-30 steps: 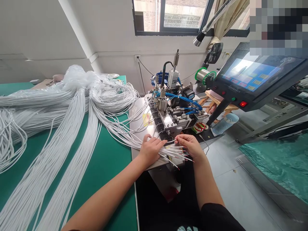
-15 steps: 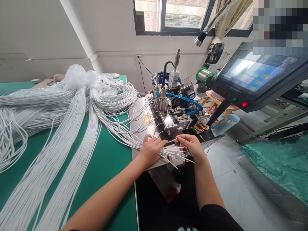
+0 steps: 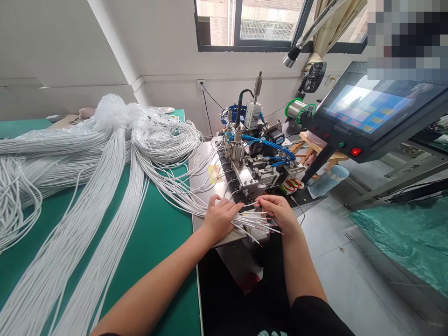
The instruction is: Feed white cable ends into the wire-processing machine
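My left hand (image 3: 220,217) is closed over a bunch of white cables (image 3: 254,223) at the corner of the metal plate. Their loose ends, several with reddish tips, fan out to the right below my right hand. One white cable (image 3: 249,204) runs from the left fingertips across to my right hand (image 3: 280,212), which pinches its end between thumb and fingers. Just beyond both hands stands a bench machine (image 3: 245,172) with metal cylinders and blue air tubes; several cables lie along its dark front strip.
Long bundles of white cable (image 3: 94,224) spread over the green table (image 3: 168,280) at left, partly under clear plastic. A touchscreen panel (image 3: 371,112) rises at right. Behind the machine is a green-rimmed wire spool (image 3: 297,109). A green sheet (image 3: 409,238) lies far right.
Both hands stay almost in place, still holding the cables. The loose cable ends have shifted very slightly upward in view.
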{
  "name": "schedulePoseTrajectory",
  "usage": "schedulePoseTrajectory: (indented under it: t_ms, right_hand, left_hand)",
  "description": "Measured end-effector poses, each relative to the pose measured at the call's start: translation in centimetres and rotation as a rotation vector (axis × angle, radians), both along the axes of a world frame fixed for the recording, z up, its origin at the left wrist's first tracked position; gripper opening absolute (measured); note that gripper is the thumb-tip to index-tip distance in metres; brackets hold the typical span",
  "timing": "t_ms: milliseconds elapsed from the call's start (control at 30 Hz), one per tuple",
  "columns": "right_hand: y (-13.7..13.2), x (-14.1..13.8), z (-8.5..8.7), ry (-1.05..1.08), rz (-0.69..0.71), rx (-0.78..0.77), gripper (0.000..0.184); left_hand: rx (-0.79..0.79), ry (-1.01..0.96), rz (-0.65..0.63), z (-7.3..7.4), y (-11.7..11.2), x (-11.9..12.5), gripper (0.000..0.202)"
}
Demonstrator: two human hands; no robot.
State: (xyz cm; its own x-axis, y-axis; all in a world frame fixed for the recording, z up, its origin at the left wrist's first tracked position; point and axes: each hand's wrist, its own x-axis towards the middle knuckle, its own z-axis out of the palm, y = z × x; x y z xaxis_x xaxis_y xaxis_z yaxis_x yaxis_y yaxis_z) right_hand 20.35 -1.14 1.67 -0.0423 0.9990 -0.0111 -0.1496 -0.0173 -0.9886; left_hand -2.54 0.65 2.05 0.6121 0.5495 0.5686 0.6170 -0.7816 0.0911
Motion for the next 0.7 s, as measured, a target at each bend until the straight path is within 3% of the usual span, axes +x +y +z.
schedulePoseTrajectory:
  t_ms: [400,700]
  right_hand:
    - [1.0,0.5,-0.8,-0.506,-0.048,0.151,0.027]
    - [1.9,0.0,-2.1,-0.46,-0.002,0.198,0.029]
  left_hand:
    - [-0.025,0.102,0.039,0.4,-0.3,0.2,0.045]
    - [-0.064,0.124,0.087,0.5,-0.4,0.5,0.039]
